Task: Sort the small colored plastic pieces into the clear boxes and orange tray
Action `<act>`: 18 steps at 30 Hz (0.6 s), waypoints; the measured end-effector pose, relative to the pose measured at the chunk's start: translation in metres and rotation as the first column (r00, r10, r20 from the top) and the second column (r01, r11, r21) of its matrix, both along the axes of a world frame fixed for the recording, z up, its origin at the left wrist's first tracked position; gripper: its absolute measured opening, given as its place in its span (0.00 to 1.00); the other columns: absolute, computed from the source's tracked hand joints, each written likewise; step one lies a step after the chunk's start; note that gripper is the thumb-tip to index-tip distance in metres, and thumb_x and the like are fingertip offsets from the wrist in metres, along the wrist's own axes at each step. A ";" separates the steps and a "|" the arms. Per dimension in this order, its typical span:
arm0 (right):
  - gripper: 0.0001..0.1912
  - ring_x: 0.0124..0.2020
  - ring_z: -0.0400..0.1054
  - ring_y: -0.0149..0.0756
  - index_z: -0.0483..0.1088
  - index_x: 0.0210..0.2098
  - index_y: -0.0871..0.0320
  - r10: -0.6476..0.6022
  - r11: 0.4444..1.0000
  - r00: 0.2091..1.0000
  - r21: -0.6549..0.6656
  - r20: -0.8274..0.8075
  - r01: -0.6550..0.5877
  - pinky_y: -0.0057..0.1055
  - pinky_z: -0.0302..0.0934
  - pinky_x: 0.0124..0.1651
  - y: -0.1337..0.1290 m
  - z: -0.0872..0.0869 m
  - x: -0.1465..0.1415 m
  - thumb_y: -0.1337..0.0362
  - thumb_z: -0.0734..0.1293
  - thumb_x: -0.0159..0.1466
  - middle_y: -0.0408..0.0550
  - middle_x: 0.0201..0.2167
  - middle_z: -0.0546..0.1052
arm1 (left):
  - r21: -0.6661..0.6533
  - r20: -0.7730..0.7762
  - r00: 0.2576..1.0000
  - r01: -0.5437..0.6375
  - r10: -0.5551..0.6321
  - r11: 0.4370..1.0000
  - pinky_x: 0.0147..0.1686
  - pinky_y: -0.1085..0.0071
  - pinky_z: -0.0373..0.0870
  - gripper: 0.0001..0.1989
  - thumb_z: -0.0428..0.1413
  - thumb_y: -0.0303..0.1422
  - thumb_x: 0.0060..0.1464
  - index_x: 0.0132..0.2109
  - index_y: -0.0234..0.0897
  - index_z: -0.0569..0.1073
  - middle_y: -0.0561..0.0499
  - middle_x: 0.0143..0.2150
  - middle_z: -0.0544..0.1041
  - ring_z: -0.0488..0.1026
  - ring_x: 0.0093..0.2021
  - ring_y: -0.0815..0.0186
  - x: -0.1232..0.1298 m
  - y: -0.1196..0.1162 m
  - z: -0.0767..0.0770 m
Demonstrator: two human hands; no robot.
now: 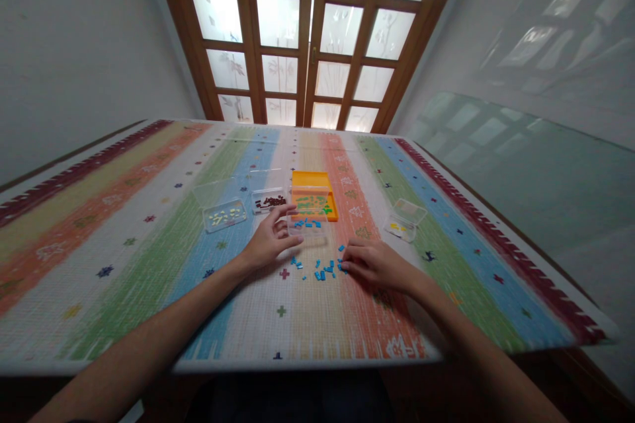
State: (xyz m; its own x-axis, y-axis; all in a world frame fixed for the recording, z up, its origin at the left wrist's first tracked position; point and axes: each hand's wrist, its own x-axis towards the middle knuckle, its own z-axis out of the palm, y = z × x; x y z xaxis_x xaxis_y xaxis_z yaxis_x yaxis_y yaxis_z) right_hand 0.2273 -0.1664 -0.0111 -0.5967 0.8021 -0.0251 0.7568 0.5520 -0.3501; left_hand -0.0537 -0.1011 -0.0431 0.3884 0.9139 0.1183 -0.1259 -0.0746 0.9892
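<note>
My left hand [274, 236] is at the left side of a clear plastic box [321, 231], its thumb and fingers apart around the box's end. Several small blue pieces [308, 223] lie inside that box. More loose blue pieces [322, 273] are scattered on the cloth in front of it. At the right edge of this scatter, my right hand [367, 261] has its fingertips pinched together low over the cloth, beside a few blue pieces. What the fingertips hold, if anything, is hidden.
Behind the blue pieces' box stands an orange case [311, 179] with green pieces. Left of it are clear boxes of dark brown pieces [272, 201] and pale yellow pieces [225, 217]. A small clear box [404, 221] with yellow pieces sits right. A striped tablecloth [163, 244] covers the table.
</note>
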 end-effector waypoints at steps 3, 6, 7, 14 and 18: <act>0.11 0.37 0.71 0.36 0.76 0.40 0.59 -0.006 1.000 1.000 -0.003 -0.008 0.006 0.32 0.63 0.41 -0.002 0.000 -0.002 0.61 0.63 0.72 0.51 0.39 0.77 | 0.004 0.004 1.000 0.008 -0.008 1.000 0.56 0.53 0.75 0.33 0.71 0.30 0.45 0.58 0.41 0.69 0.38 0.64 0.71 0.77 0.55 0.52 0.000 0.000 0.000; 0.10 0.37 0.71 0.36 0.76 0.41 0.58 -0.003 1.000 1.000 -0.004 -0.008 0.003 0.32 0.63 0.41 -0.002 -0.002 -0.003 0.62 0.64 0.72 0.52 0.40 0.77 | 0.002 0.004 1.000 0.008 -0.008 1.000 0.56 0.52 0.75 0.34 0.71 0.30 0.46 0.59 0.41 0.69 0.38 0.64 0.70 0.77 0.55 0.52 0.000 0.000 -0.001; 0.10 0.37 0.71 0.36 0.76 0.41 0.59 -0.002 1.000 1.000 -0.003 -0.012 0.002 0.32 0.63 0.41 -0.001 -0.002 -0.002 0.62 0.63 0.72 0.52 0.40 0.77 | 0.001 0.002 1.000 0.004 -0.004 1.000 0.57 0.52 0.75 0.34 0.71 0.31 0.45 0.59 0.41 0.69 0.38 0.64 0.70 0.77 0.55 0.52 0.000 0.001 -0.001; 0.12 0.37 0.71 0.37 0.77 0.39 0.59 -0.019 0.999 0.999 0.045 -0.036 0.021 0.32 0.63 0.41 0.006 -0.008 0.006 0.61 0.63 0.73 0.52 0.37 0.78 | -0.005 0.008 1.000 -0.002 0.002 1.000 0.58 0.52 0.74 0.34 0.70 0.30 0.45 0.59 0.40 0.68 0.38 0.65 0.70 0.77 0.56 0.52 0.000 0.000 -0.001; 0.12 0.38 0.71 0.37 0.77 0.41 0.58 -0.015 0.997 0.992 0.073 -0.123 0.024 0.33 0.63 0.42 0.003 -0.007 0.002 0.59 0.63 0.73 0.51 0.37 0.77 | 0.005 -0.007 1.000 -0.014 0.014 1.000 0.57 0.52 0.74 0.33 0.70 0.30 0.45 0.58 0.40 0.69 0.38 0.65 0.70 0.76 0.56 0.52 0.000 -0.001 0.001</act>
State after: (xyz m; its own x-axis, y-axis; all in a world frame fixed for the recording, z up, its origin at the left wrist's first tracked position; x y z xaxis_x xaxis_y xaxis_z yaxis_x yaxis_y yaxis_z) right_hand 0.2295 -0.1637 -0.0181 -0.5756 0.8106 0.1075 0.7216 0.5654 -0.3995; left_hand -0.0540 -0.1018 -0.0417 0.3765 0.9186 0.1203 -0.1182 -0.0812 0.9897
